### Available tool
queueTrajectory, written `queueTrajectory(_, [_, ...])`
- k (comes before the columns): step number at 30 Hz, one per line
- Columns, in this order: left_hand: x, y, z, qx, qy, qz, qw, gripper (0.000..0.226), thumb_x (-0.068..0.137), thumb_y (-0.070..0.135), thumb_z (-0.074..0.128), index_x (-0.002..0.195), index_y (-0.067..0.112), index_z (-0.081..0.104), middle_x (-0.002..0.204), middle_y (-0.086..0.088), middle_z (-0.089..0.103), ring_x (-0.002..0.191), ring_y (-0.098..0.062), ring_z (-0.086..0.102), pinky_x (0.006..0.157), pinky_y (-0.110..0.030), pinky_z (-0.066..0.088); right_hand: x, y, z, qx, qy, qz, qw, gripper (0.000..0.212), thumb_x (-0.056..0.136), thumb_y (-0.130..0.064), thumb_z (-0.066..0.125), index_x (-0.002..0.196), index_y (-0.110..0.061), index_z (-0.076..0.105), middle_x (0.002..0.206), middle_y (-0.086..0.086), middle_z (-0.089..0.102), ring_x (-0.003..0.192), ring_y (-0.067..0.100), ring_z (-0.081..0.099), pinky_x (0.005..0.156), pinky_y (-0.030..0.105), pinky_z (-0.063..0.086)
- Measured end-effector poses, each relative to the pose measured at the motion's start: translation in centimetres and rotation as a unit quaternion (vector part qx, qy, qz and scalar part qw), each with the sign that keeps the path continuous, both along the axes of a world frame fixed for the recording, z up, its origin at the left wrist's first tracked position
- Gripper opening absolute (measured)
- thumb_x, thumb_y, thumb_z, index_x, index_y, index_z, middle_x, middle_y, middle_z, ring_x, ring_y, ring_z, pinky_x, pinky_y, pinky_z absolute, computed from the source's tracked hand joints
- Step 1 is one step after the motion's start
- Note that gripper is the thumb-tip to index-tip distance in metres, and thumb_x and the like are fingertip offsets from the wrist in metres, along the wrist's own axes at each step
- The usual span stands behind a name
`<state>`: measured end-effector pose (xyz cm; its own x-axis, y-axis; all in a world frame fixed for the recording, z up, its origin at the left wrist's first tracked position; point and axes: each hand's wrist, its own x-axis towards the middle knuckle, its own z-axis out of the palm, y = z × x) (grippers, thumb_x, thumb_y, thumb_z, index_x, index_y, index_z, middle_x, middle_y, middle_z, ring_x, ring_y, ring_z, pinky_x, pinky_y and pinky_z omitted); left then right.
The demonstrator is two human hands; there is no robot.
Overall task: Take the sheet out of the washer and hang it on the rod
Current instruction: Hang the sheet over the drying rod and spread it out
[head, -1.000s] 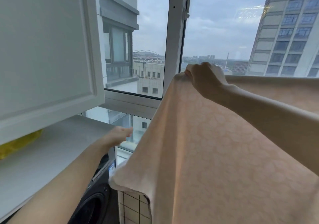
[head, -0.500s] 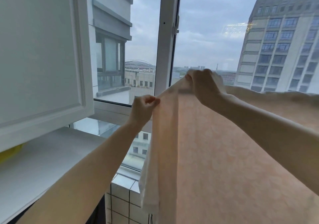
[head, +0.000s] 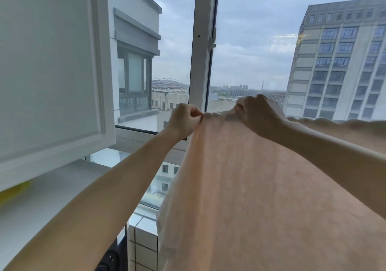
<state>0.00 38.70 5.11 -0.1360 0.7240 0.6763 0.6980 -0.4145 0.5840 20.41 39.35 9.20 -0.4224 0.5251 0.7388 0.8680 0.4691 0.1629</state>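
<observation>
A pale peach sheet (head: 250,197) hangs in front of me and fills the lower right of the view, its top edge running off to the right. My left hand (head: 184,120) pinches the sheet's top left corner. Just to the right, my right hand (head: 259,114) grips the top edge from above, fingers curled over it. The rod is hidden under the fabric. Only a dark sliver of the washer (head: 110,258) shows at the bottom left, below my left forearm.
A white cabinet door (head: 52,72) stands open at the left over a white counter (head: 41,199) with something yellow (head: 14,191) on it. Straight ahead is a window with a white frame post (head: 202,47). A tiled ledge (head: 144,243) lies below it.
My left hand rose from near the counter, took the sheet's left edge and moved up level with my right hand. The sheet's top left corner is now stretched between both hands.
</observation>
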Motion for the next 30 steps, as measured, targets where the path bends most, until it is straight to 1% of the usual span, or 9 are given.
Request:
queueTrajectory(4, [-0.8,0.1,-1.6,0.067,0.066,0.061,0.994,0.009,0.088,0.006,0.064,0.089,0.005,0.072,0.081,-0.007,0.071,0.071,-0.014,0.062,0.074,-0.026,0.054,-1.2,-0.1,0.0,0.01,-0.013,0.025,1.0,0.029,0.099,-0.021,0.044,0.072,-0.014,0.053,0.059,0.001,0.052,0.057,0.024,0.053,0.063,0.034,0.048])
queueTrajectory(8, [-2.2,0.0,-1.9,0.085,0.043,0.089,0.992,0.009,0.087,0.007,0.064,0.088,0.008,0.073,0.08,-0.003,0.071,0.071,-0.014,0.064,0.074,-0.026,0.054,-1.7,0.1,-0.7,-0.002,-0.036,0.043,0.998,0.023,0.1,-0.022,0.045,0.078,-0.017,0.05,0.057,0.001,0.049,0.053,0.023,0.051,0.063,0.036,0.05])
queueTrajectory(13, [-1.3,-0.9,-0.9,-0.092,0.16,0.048,0.982,0.01,0.087,0.013,0.059,0.077,0.014,0.063,0.073,0.002,0.06,0.076,-0.019,0.061,0.069,-0.03,0.05,-1.8,0.0,-1.0,0.006,-0.045,0.057,0.997,0.024,0.1,-0.024,0.041,0.082,-0.015,0.054,0.059,0.004,0.054,0.052,0.025,0.053,0.06,0.038,0.052])
queueTrajectory(15, [-0.3,-1.2,-0.5,-0.089,0.194,0.056,0.975,0.007,0.089,0.01,0.054,0.089,0.014,0.061,0.083,-0.002,0.063,0.082,-0.022,0.062,0.073,-0.035,0.053,-1.6,-0.2,-1.0,-0.002,-0.052,0.063,0.997,0.026,0.101,-0.026,0.038,0.082,-0.014,0.052,0.058,0.002,0.053,0.05,0.023,0.052,0.059,0.038,0.052])
queueTrajectory(18, [1.3,-1.7,0.3,-0.024,0.156,0.013,0.987,0.035,0.089,0.001,0.049,0.121,0.012,0.055,0.11,-0.005,0.063,0.094,-0.019,0.06,0.084,-0.035,0.052,-0.5,-0.6,-0.9,-0.019,-0.056,0.066,0.996,0.025,0.099,-0.029,0.038,0.084,-0.015,0.052,0.062,0.002,0.055,0.052,0.023,0.054,0.059,0.038,0.052])
queueTrajectory(21, [2.9,-2.1,0.7,0.049,0.183,-0.017,0.982,0.033,0.092,0.008,0.05,0.122,0.011,0.062,0.119,-0.004,0.064,0.101,-0.016,0.061,0.086,-0.026,0.047,1.0,-1.0,-0.8,-0.025,-0.048,0.059,0.997,0.023,0.098,-0.03,0.041,0.085,-0.015,0.054,0.065,0.002,0.058,0.056,0.024,0.056,0.059,0.037,0.053])
queueTrajectory(24, [3.4,-1.5,0.2,0.099,0.203,-0.02,0.974,0.021,0.093,0.015,0.058,0.11,0.01,0.07,0.105,-0.005,0.071,0.091,-0.016,0.066,0.085,-0.026,0.052,3.0,-1.4,-0.7,-0.021,-0.036,0.046,0.998,0.022,0.096,-0.03,0.043,0.082,-0.017,0.055,0.063,-0.001,0.057,0.054,0.02,0.055,0.057,0.037,0.053])
queueTrajectory(27, [2.8,-1.3,0.9,0.061,0.126,-0.045,0.989,0.011,0.088,0.017,0.068,0.096,0.011,0.074,0.085,0.005,0.07,0.073,0.002,0.061,0.069,-0.006,0.047,5.2,-2.0,-0.9,-0.017,-0.024,0.032,0.999,0.02,0.096,-0.03,0.046,0.084,-0.019,0.056,0.063,-0.002,0.059,0.054,0.019,0.056,0.057,0.036,0.053])
queueTrajectory(30, [1.9,-1.3,1.6,0.023,0.063,-0.061,0.996,0.004,0.086,0.018,0.071,0.083,0.016,0.073,0.07,0.013,0.064,0.065,0.004,0.057,0.058,-0.011,0.042,7.1,-2.3,-1.0,0.004,-0.001,0.044,0.999,0.019,0.097,-0.029,0.05,0.086,-0.019,0.061,0.068,-0.003,0.063,0.059,0.02,0.059,0.058,0.036,0.052])
